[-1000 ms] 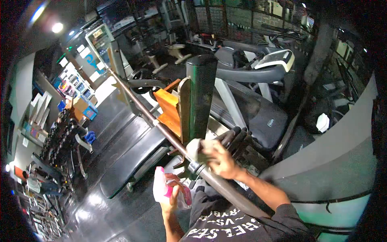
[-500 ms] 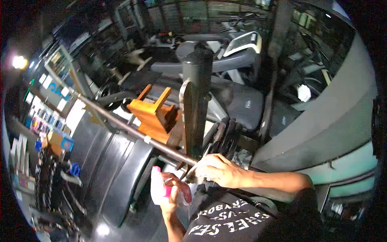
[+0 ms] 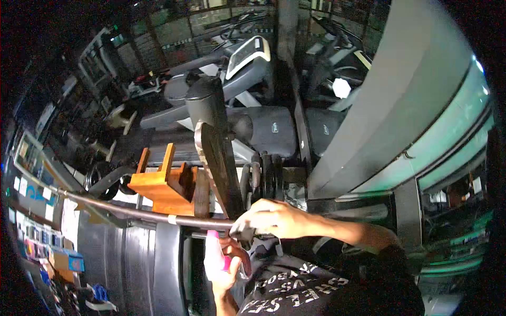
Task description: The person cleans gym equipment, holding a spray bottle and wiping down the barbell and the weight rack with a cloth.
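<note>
A long metal bar [image 3: 121,209] runs from the left to the middle, with a white band round it. At its near right end, my right hand [image 3: 282,218] is closed on a greyish cloth [image 3: 241,227] against the bar. Just below the bar, my left hand [image 3: 230,271] is wrapped round a white and pink spray bottle [image 3: 213,252], held upright. Part of the bottle is hidden by the fingers. A dark upright post [image 3: 206,108] rises behind the bar end.
Beyond the bar are an orange wooden stool [image 3: 163,185] and a treadmill [image 3: 274,126]. A black padded bench [image 3: 167,263] lies at lower left. Small boxes [image 3: 67,260] stand at far left, and a wide grey column [image 3: 385,89] rises at right.
The view has turned to the right, so the stool, post and treadmill sit further left and the bar looks flatter. Both hands keep their holds on the bottle and cloth.
</note>
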The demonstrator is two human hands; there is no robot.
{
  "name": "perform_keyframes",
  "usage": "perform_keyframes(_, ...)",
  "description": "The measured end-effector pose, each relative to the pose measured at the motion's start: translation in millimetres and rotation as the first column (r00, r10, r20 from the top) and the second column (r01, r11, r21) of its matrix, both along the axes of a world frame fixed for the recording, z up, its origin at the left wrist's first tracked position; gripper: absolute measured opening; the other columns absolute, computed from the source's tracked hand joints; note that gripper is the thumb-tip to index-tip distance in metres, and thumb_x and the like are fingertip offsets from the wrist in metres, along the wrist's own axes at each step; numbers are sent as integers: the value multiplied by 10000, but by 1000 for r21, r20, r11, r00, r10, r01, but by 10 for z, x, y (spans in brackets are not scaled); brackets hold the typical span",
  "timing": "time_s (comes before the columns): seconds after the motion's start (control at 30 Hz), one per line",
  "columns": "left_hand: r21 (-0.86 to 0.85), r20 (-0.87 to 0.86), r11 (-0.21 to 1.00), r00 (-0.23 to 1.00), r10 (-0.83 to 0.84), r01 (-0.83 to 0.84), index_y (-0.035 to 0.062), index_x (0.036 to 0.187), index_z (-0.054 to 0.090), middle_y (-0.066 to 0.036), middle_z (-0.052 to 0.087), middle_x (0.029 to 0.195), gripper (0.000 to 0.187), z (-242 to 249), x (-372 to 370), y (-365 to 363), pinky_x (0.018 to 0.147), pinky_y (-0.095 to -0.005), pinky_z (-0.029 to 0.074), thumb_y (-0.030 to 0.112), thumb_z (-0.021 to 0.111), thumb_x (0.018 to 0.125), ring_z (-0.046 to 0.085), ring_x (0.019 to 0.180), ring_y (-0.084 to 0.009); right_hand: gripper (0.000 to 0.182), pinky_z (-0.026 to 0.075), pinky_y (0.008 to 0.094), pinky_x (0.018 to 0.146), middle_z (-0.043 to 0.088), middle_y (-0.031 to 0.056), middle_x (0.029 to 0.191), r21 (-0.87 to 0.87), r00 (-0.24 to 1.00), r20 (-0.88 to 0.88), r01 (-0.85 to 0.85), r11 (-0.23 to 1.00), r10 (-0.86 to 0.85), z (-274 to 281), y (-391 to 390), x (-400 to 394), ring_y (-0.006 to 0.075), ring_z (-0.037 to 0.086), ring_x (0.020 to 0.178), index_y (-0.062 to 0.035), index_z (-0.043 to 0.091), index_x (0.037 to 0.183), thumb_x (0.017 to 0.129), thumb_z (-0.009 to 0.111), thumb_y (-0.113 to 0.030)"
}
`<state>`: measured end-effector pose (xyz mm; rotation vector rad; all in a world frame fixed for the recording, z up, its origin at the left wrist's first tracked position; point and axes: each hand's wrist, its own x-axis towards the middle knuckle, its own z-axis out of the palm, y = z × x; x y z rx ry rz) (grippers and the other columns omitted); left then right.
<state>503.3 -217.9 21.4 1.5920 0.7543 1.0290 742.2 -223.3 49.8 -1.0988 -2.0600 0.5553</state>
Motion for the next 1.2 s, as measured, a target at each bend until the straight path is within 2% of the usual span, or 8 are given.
perform_keyframes(0.17, -146, 125, 970, 976, -177, 194, -7, 1139, 423, -133, 553, 913, 485, 71, 43, 42, 673, -276, 456, 164, 684, 767, 542, 746, -161, 368, 429, 351, 922, 575, 137, 1108, -69, 801, -353, 492, 868, -483, 254, -212, 15, 274, 547, 1047, -43, 572, 1139, 774, 607, -61)
perform_keyframes(0.2, -138, 180, 966, 965, -193, 219, -4, 1149, 418, -131, 547, 918, 494, 55, 47, 58, 684, -282, 453, 165, 684, 768, 535, 756, -163, 378, 427, 361, 930, 566, 139, 1112, 79, 817, -199, 564, 822, -542, 308, -291, 31, 293, 537, 1069, -33, 563, 1143, 770, 615, -66)
perform_keyframes(0.3, -152, 252, 952, 942, -222, 265, -8, 1162, 408, -127, 538, 921, 508, -1, 56, 88, 716, -299, 448, 166, 682, 771, 521, 800, -167, 410, 441, 413, 907, 531, 110, 1128, -51, 678, 69, 735, 676, -732, 134, -528, -163, 321, 520, 1061, -99, 570, 1133, 730, 642, -70)
perform_keyframes(0.37, -161, 295, 955, 935, -195, 250, -23, 1163, 404, -126, 537, 922, 520, 18, 114, 117, 724, -297, 447, 168, 684, 768, 517, 792, -166, 492, 469, 415, 825, 537, 78, 1082, 81, 603, 283, 760, 644, -746, -81, -611, -276, 297, 536, 1005, -195, 548, 1162, 696, 679, -109)
perform_keyframes(0.63, -127, 205, 887, 887, -414, 443, -63, 1232, 386, -119, 585, 886, 598, 243, 307, 97, 670, -275, 486, 92, 679, 735, 572, 717, -153, 433, 454, 391, 818, 579, 105, 1039, 158, 437, 225, 865, 475, -871, -86, -1232, 104, 303, 548, 935, -170, 629, 1084, 682, 572, -20)
perform_keyframes(0.83, -111, 242, 851, 844, -478, 514, -65, 1204, 412, -123, 579, 889, 583, 166, 322, 95, 630, -272, 491, 183, 717, 773, 578, 701, -156, 325, 446, 418, 801, 592, 145, 959, 443, -300, 330, 886, -134, -895, -26, -1938, 554, 343, 550, 958, -88, 627, 1040, 732, 559, -10)
perform_keyframes(1.03, -95, 235, 881, 871, -432, 463, -48, 1228, 410, -110, 569, 909, 592, 31, 275, 88, 658, -276, 494, 189, 712, 778, 572, 738, -160, 379, 482, 389, 753, 588, 104, 909, 230, 209, 112, 946, 229, -972, -255, -1217, -14, 299, 563, 912, -151, 637, 1069, 723, 574, -10)
perform_keyframes(1.2, -162, 210, 874, 881, -424, 459, -40, 1199, 406, -110, 551, 921, 595, 123, 285, 43, 704, -280, 473, 213, 718, 759, 553, 803, -167, 396, 487, 347, 792, 597, 19, 1023, 206, 521, 171, 811, 548, -836, -103, -1023, -394, 234, 552, 936, -188, 643, 1063, 695, 641, -45)
